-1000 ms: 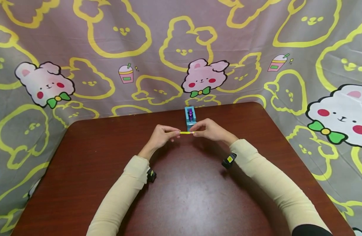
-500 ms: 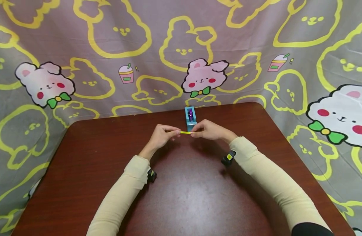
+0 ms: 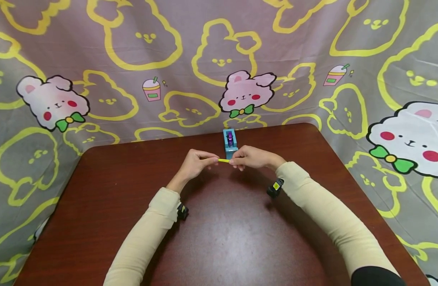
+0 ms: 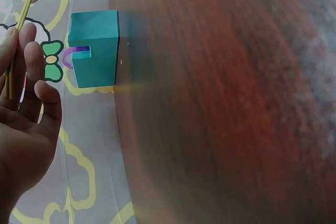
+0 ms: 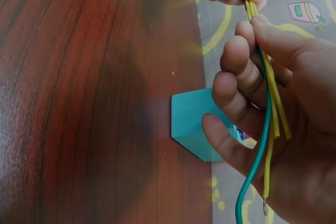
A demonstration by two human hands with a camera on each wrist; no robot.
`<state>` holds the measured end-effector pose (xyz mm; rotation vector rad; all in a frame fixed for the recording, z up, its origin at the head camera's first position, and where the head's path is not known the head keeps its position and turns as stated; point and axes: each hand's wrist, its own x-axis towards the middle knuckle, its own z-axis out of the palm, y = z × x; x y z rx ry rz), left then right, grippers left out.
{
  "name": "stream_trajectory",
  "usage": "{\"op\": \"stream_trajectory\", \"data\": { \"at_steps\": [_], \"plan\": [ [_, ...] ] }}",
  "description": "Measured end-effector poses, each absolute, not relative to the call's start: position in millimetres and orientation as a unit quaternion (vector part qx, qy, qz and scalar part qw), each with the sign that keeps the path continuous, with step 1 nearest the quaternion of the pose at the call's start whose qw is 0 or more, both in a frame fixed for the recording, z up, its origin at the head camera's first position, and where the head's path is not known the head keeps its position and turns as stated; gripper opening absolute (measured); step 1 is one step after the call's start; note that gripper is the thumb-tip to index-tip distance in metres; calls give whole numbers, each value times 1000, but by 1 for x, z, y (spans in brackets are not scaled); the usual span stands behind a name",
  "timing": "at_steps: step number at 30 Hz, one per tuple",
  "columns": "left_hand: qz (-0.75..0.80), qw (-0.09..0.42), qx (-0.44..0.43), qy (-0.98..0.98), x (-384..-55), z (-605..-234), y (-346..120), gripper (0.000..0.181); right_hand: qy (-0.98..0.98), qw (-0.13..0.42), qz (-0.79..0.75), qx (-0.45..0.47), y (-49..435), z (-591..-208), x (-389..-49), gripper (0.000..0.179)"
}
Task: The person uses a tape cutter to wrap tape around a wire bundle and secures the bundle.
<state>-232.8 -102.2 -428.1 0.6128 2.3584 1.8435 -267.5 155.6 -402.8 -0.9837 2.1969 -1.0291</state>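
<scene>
A thin bundle of yellow wires (image 3: 224, 161) stretches between the two hands above the table. My left hand (image 3: 197, 163) pinches one end between thumb and fingers. From the other side my right hand (image 3: 256, 157) pinches the bundle between thumb and index finger, only a short length showing between them. In the right wrist view a green wire (image 5: 268, 114) runs along with the yellow ones and hangs past the palm. One yellow wire ends in a bare metal tip (image 5: 265, 206). Just beyond the fingers stands a blue tape dispenser (image 3: 230, 152) with a purple roll (image 3: 230, 138).
The dark red-brown wooden table (image 3: 219, 238) spreads out below both forearms. Along its back and sides hangs a grey cloth (image 3: 190, 51) with cartoon prints. The dispenser stands near the table's far edge.
My right hand has slid left along the wires, closer to my left hand, and its other fingers have curled lower. The left hand stays almost in place.
</scene>
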Motion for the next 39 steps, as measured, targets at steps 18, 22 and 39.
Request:
{"op": "stream_trajectory", "data": {
  "at_steps": [18, 22, 39],
  "plan": [
    [615, 59, 154, 771, -219, -406, -108, 19, 839, 225, -377, -322, 184, -401, -272, 29],
    [611, 59, 147, 776, -219, -406, -111, 23, 836, 217, -399, -307, 196, -404, -273, 28],
    [597, 57, 150, 786, -234, -439, -133, 24, 827, 170, -478, -241, 220, -415, -276, 26]
  ]
}}
